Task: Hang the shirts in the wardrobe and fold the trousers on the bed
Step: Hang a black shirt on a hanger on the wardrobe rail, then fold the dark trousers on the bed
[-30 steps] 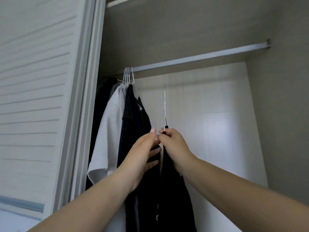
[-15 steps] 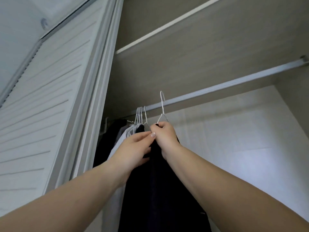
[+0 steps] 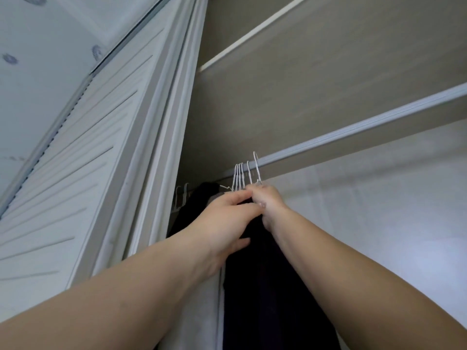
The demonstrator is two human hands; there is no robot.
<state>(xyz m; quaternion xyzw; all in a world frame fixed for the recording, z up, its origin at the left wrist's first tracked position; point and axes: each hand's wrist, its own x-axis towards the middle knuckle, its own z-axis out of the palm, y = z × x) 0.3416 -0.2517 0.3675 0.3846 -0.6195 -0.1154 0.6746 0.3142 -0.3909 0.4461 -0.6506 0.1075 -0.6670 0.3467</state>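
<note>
The scene is viewed from below, looking up into an open wardrobe [image 3: 328, 72]. A pale rail [image 3: 366, 127] is seen running from the upper right down toward the centre, beneath a beige shelf [image 3: 265, 24].

A dark shirt [image 3: 265, 286] is held up at the rail on a white wire hanger [image 3: 257, 168]. The hook of that hanger is raised against the rail; whether it is seated over the rail cannot be told. The right hand [image 3: 269, 203] is closed around the neck of the hanger and the shirt's collar. The left hand [image 3: 227, 223] is laid on the shirt just left of the right hand, with the thumb and fingers curled round the dark cloth.

Just to the left of the held hanger, a cluster of white hanger hooks [image 3: 240, 176] is hung on the rail. Beneath them, a white garment [image 3: 202, 311] is partly seen under the left forearm, and another dark garment [image 3: 202, 195] is hung further left, near the door frame.

A white sliding door [image 3: 75, 173] with slatted lines is seen filling the left of the view, below a ceiling [image 3: 38, 46].
</note>
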